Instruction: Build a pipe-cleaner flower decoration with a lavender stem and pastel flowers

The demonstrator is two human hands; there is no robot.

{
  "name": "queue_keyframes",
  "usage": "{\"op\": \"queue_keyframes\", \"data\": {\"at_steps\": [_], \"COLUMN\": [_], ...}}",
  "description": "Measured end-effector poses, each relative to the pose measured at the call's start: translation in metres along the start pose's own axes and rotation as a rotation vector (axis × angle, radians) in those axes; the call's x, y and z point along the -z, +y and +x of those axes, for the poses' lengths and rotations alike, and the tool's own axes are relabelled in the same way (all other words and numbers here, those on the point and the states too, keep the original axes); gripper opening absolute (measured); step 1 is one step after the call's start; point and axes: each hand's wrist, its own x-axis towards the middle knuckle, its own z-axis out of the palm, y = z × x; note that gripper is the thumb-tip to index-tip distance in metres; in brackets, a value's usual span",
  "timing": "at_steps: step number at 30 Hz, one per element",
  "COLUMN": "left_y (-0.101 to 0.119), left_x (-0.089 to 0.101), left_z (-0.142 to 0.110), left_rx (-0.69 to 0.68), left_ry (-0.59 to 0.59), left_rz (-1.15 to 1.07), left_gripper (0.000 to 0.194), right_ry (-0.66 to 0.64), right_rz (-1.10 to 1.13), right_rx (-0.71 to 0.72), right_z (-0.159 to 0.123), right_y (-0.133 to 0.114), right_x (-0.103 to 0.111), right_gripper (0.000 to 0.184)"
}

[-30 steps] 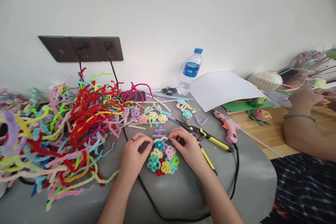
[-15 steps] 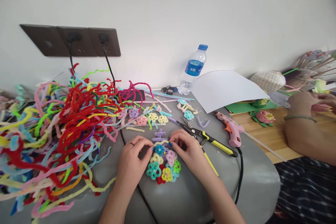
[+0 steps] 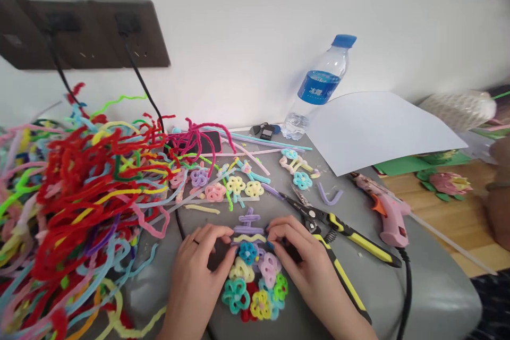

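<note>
A pale yellow pipe cleaner piece (image 3: 250,238) spans the gap between my two hands, slightly wavy. My left hand (image 3: 199,265) pinches around its left end with thumb and forefinger. At its other end the fingertips of my right hand (image 3: 303,255) are closed. Right below lies a cluster of pipe cleaner flowers (image 3: 261,304) in yellow, teal, blue, lilac, green and red. Purple pipe cleaner bars (image 3: 247,219) stick out above the cluster, behind the yellow piece. Exactly how the fingertips grip is partly hidden.
A large tangle of pipe cleaners (image 3: 91,196) covers the left. Yellow-black pliers (image 3: 319,218) and a pink glue gun (image 3: 388,212) lie right. Behind are loose flowers (image 3: 235,185), a water bottle (image 3: 319,85) and white paper (image 3: 382,127). Another person's arm (image 3: 500,191) shows far right.
The view has moved closer and shifted. The pale yellow piece was arched and now lies flatter across the top of the flower cluster. Both hands stay at its ends.
</note>
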Motion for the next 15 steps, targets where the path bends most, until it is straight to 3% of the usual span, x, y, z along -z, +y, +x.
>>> {"op": "queue_keyframes", "data": {"at_steps": [7,15], "left_y": [0.0011,-0.0019], "left_x": [0.0033,0.0042], "left_z": [0.0037,0.0005], "left_rx": [-0.06,-0.03], "left_ry": [-0.035,-0.088], "left_rz": [-0.028,0.039], "left_gripper": [0.013,0.015], "right_ry": [-0.012,0.008], "right_rz": [-0.049,-0.05], "right_rx": [0.064,0.044], "right_z": [0.0003,0.0048], "right_y": [0.0004,0.0011], "right_x": [0.0029,0.0013], "right_gripper": [0.016,0.016]}}
